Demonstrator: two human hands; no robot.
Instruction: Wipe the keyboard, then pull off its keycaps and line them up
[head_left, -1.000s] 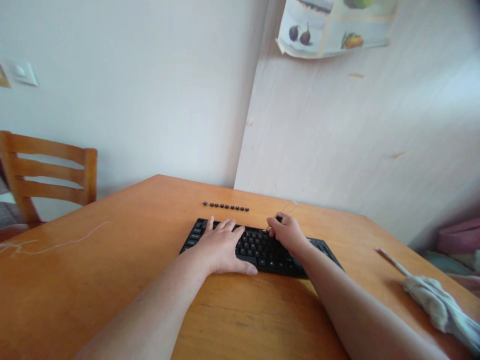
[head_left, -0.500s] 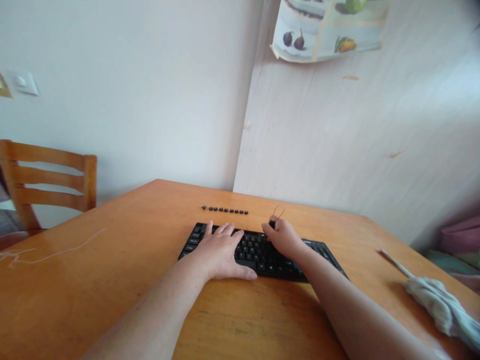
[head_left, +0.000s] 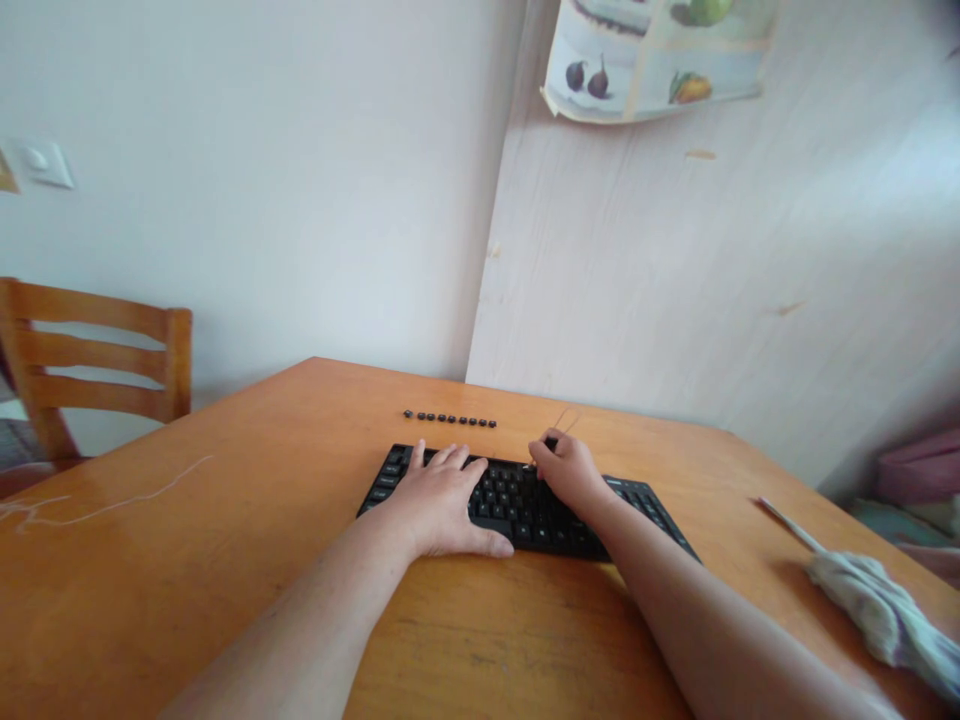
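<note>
A black keyboard (head_left: 525,510) lies on the wooden table in front of me. My left hand (head_left: 444,500) rests spread across its left half, fingers apart and thumb along the near edge. Pinched in my right hand (head_left: 568,472) is a keycap puller (head_left: 552,443) with a black handle. Two thin wires of it stick out above the hand, away from me. Its lower end is at the keyboard's far rows and mostly hidden by my fingers. Beyond the keyboard, several loose black keycaps (head_left: 451,419) stand in a row.
On the wooden table (head_left: 225,580), a pale cloth (head_left: 870,600) with a thin stick lies at the right. Pale string (head_left: 150,496) lies at the left. A wooden chair (head_left: 101,350) stands past the left edge. The wall (head_left: 337,200) rises behind the table.
My right hand has shifted slightly to the right and the puller's wires lean further right. My left hand stays in place on the keyboard.
</note>
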